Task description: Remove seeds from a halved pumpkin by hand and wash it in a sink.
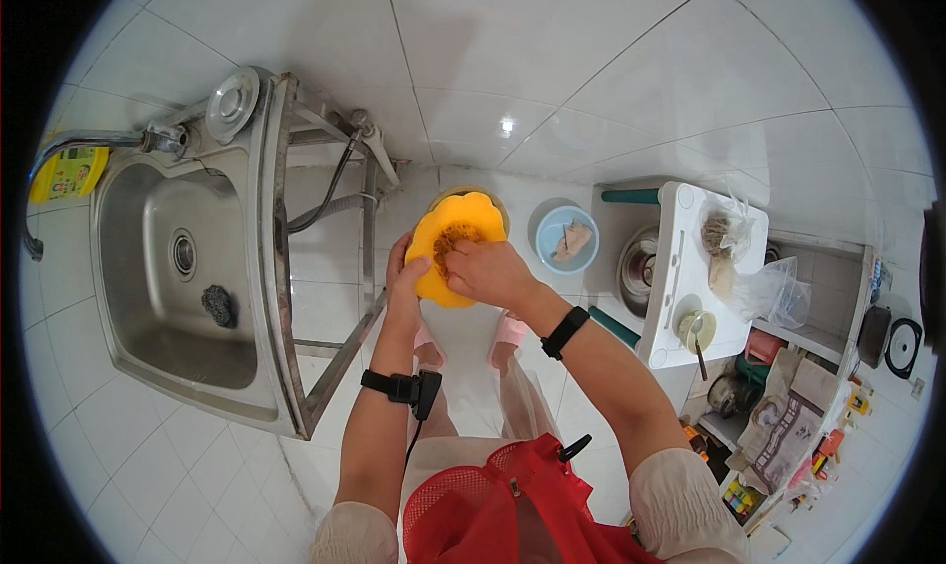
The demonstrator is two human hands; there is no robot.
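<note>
A cut pumpkin half (467, 213) with a scalloped rim faces up, its bright orange flesh showing. My left hand (406, 272) grips its left edge, thumb over the rim. The fingers of my right hand (494, 270) are curled into the hollow, on the stringy pulp (448, 245); their tips are partly hidden. Beneath the pumpkin, only the tan rim of a round container (505, 211) shows, and its inside is covered. To the right, a light blue basin (543, 252) on the floor holds a pale, crumpled cloth-like piece (572, 240).
At left stands a steel sink (155, 298) on a metal frame (340, 357), with a scouring pad (218, 306) inside. A white stool (669, 268) at right carries plastic bags (739, 283) and a small bowl (695, 326) with a spoon. Behind it are cluttered shelves (805, 335).
</note>
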